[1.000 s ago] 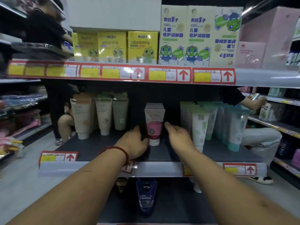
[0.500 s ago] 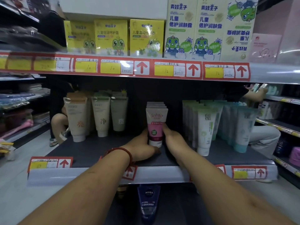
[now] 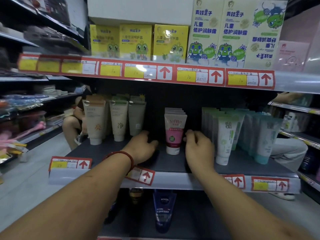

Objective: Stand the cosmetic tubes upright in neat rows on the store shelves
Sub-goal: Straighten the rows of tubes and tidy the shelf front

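Observation:
A row of white-and-pink Softto tubes (image 3: 174,132) stands upright, cap down, in the middle of the dark shelf (image 3: 166,161). My left hand (image 3: 141,148), with a red bracelet at the wrist, hovers just left of the row with loosely bent fingers and holds nothing. My right hand (image 3: 199,148) is just right of the row, fingers loosely curled, also holding nothing. Neither hand touches the front tube. Beige and grey-green tubes (image 3: 119,122) stand at the left, white-green tubes (image 3: 225,139) and teal tubes (image 3: 265,139) at the right.
Yellow and white frog-print boxes (image 3: 169,42) fill the shelf above. A blue Nivea tube (image 3: 163,210) stands on the shelf below. Red price tags (image 3: 199,76) line the shelf edges. One person crouches at the left (image 3: 72,122), another sits at the right (image 3: 287,149).
Both hands have let go of the front pink tube's base and drawn apart to either side. The tube row stays upright. The camera moved closer.

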